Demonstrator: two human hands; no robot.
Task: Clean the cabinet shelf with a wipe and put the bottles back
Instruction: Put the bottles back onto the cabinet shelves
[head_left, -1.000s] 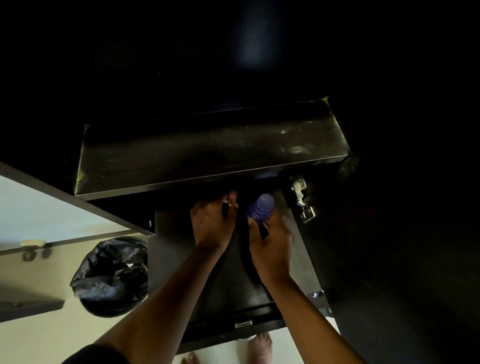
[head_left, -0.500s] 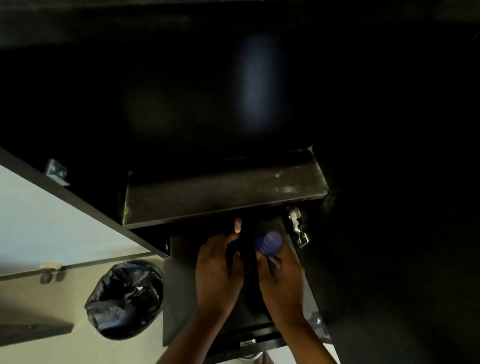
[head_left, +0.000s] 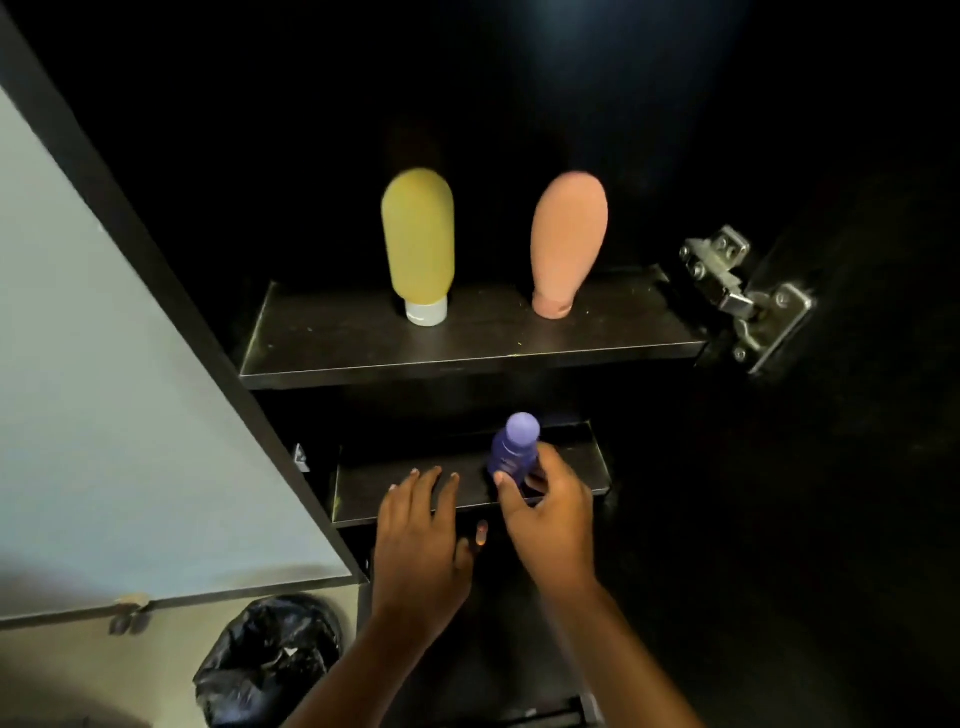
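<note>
- Holding: right hand (head_left: 550, 514) clenched around purple bottle (head_left: 511, 449), low on its body, above lower shelf (head_left: 405, 480).
- Handling: likely light, rigid, smooth plastic; mid-body hold suits.
- Left hand (head_left: 415, 540): released, empty.

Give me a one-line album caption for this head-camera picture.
Right hand holds a purple bottle at the lower shelf; yellow bottle and pink bottle stand above.

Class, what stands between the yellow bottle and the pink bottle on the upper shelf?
Nothing: in the head view, only bare shelf lies between yellow bottle and pink bottle.

Two bottles (head_left: 418, 244) — upper shelf (head_left: 467, 338)
</note>
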